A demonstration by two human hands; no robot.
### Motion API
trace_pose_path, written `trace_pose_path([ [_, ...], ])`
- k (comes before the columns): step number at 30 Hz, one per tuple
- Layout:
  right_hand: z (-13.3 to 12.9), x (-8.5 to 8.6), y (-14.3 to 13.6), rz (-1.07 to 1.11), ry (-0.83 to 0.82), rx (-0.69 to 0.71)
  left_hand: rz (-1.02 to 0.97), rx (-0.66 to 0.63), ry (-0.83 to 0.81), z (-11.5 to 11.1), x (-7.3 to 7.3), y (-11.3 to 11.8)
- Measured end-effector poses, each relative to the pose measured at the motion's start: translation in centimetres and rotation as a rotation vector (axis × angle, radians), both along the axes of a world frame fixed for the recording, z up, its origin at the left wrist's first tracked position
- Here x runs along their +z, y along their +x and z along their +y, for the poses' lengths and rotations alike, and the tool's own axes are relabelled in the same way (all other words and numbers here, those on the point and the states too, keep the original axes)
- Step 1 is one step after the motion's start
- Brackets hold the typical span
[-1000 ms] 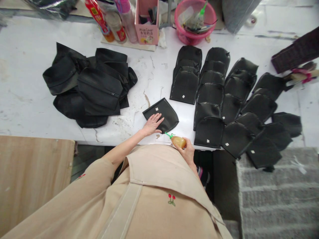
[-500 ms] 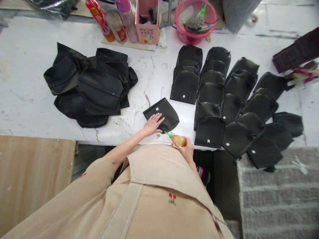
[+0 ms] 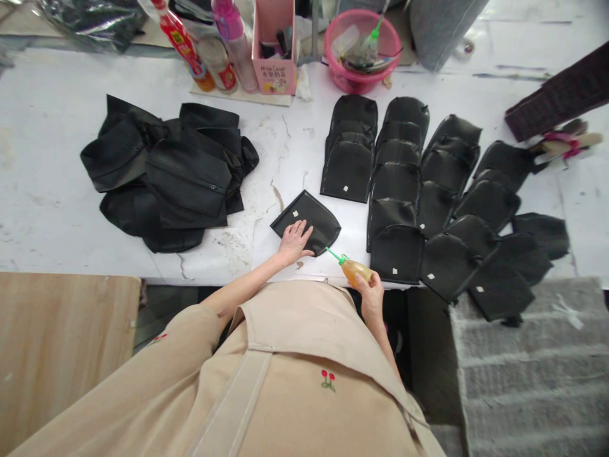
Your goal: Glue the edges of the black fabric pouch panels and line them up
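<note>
A black leather-like piece [image 3: 320,217] with one rounded end and a small pale sticker lies flat near the front edge of the white table [image 3: 57,216]. My left hand [image 3: 294,244] rests on it with fingers spread. In my right hand [image 3: 372,293] is a squeeze bottle [image 3: 356,271] of amber liquid, probably glue, with a thin green nozzle. The nozzle tip is at the piece's near right edge; whether it touches cannot be made out.
Overlapping rows of similar black pieces [image 3: 397,254] cover the right side. A loose heap of black pieces [image 3: 185,178] lies left. Along the back stand bottles [image 3: 235,44], a pink box [image 3: 276,76] and a pink basket [image 3: 361,79]. Grey fabric [image 3: 528,362] is at lower right.
The bottle in my right hand has moved right, its nozzle tip passing along the piece's near edge. My left hand stays on the piece. The whole view has shifted slightly.
</note>
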State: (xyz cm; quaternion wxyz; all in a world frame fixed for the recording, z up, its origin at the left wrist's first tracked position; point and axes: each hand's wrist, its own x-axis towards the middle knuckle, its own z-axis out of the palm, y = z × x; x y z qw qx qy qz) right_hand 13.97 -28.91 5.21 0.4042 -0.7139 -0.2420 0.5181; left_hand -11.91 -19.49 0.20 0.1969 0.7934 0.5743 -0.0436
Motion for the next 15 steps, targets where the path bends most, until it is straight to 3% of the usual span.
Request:
trace_pose_path([
  [3, 0.4, 0.3, 0.6, 0.087, 0.037, -0.073, 0.04, 0.059, 0.016, 0.6, 0.1, 1.9],
  [6, 0.6, 0.5, 0.9, 0.136, 0.065, -0.128, 0.045, 0.038, 0.014, 1.3, 0.3, 3.0],
  [12, -0.4, 0.3, 0.5, -0.133, 0.08, -0.069, 0.051, -0.142, -0.017, 2.1, 0.9, 2.3],
  [15, -1.1, 0.2, -0.1, -0.161, 0.067, -0.034, 0.04, -0.166, -0.012, 2.2, 0.7, 2.0],
])
